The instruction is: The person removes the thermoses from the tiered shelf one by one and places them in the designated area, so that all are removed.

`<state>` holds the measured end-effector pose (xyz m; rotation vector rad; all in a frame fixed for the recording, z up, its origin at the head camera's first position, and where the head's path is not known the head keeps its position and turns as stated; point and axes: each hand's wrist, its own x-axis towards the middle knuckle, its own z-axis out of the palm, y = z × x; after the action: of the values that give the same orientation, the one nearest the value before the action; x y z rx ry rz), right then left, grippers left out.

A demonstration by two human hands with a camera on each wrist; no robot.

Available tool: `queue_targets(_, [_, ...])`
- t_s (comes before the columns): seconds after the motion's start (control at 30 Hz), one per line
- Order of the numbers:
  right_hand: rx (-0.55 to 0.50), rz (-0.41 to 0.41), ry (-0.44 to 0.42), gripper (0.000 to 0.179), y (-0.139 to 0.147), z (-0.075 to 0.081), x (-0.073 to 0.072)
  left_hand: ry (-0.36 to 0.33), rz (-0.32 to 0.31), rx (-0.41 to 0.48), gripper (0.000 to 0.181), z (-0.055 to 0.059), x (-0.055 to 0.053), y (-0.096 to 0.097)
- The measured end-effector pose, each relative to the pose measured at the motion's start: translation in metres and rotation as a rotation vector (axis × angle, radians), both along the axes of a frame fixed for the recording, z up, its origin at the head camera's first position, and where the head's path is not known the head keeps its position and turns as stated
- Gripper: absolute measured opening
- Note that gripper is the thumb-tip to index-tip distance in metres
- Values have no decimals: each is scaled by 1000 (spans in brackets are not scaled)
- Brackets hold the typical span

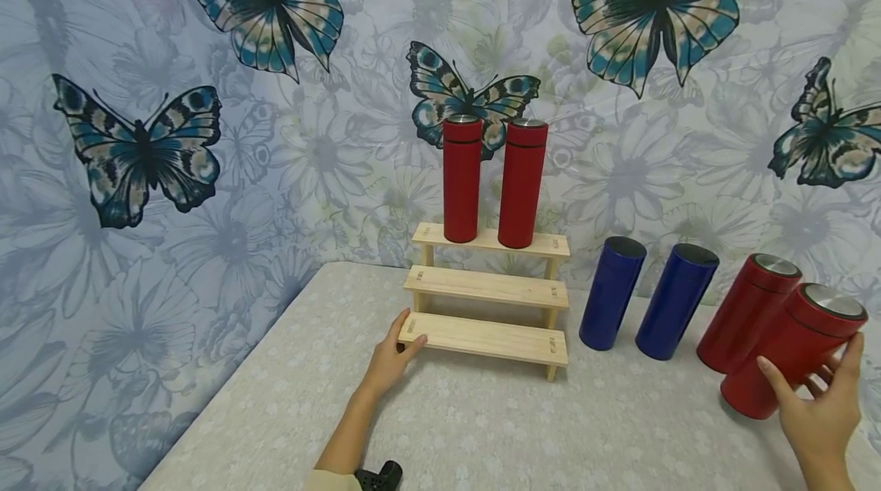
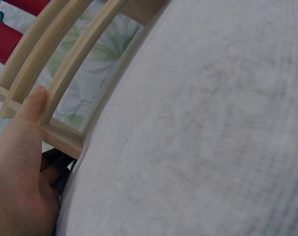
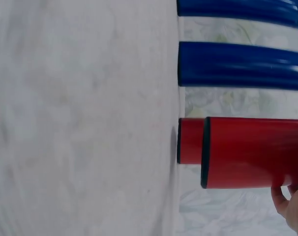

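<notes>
A three-tier wooden display stand (image 1: pixel 485 338) rises in steps, with two red thermos flasks (image 1: pixel 462 181) upright on its top tier. My left hand (image 1: pixel 392 357) grips the left end of the lowest tier, thumb on the plank and the other fingers (image 2: pixel 53 172) around its end. At the far right, my right hand (image 1: pixel 822 407) holds another red thermos (image 1: pixel 785 353) with a silver lid, thumb on one side and fingers on the other. The right wrist view shows the base of this held thermos (image 3: pixel 252 152) raised off the tabletop. Behind it stands a fourth red flask (image 1: pixel 736 323), partly hidden.
Two blue flasks (image 1: pixel 612 292) stand upright between the stand and the red pair on the right. A pale patterned cloth (image 1: pixel 275 399) covers the table. Close behind hangs a backdrop (image 1: pixel 344 170) printed with flowers and butterflies.
</notes>
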<state>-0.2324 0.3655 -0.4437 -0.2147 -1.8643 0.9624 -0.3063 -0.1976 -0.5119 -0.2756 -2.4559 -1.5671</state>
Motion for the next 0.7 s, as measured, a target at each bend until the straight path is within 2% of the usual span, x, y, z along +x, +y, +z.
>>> queue_targets(0.2, [-23,-53,-55,98,39,-36,-19,-9,4,-8,76,1,1,0])
queue_targets(0.3, [-22,-61,-77,99,49,-45,-23,-8,-5,-13,77,0,1,0])
queue_targets(0.5, [-19,-51,-80,98,42,-40,-16,-7,-1,-11,77,0,1,0])
queue_targets(0.7, [6,-70,-182,97,39,-39,-15,-7,3,-20,76,1,0,-1])
